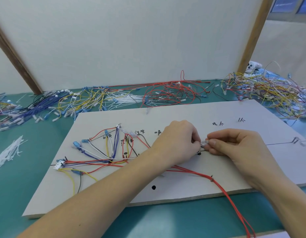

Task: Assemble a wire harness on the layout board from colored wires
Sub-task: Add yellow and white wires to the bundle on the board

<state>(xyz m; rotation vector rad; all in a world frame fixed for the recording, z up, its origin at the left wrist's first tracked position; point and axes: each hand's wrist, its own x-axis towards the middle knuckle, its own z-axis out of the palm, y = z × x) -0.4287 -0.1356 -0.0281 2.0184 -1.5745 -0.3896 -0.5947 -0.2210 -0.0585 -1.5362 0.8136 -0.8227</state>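
Both hands, left (179,140) and right (234,145), pinching a clear terminal (204,142) over the layout board (183,115); red wires (222,188) trailing toward the desk's (37,172) near edge.

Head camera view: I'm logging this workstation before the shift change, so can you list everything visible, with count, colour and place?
layout board: one, grey, on the table, handwritten marks
routed wires: several, red, blue, yellow, white, black, board's left half
white connector: one, board's left edge
red wires: a few, trailing off the board's near edge
clear terminal: one, pinched between both hands
loose wire piles: several, mixed colours, behind the board
cable ties: one pile, white, left of the board
table: one, teal
panel: one, white, wood-framed, behind
left hand: pinches the terminal
right hand: pinches the terminal
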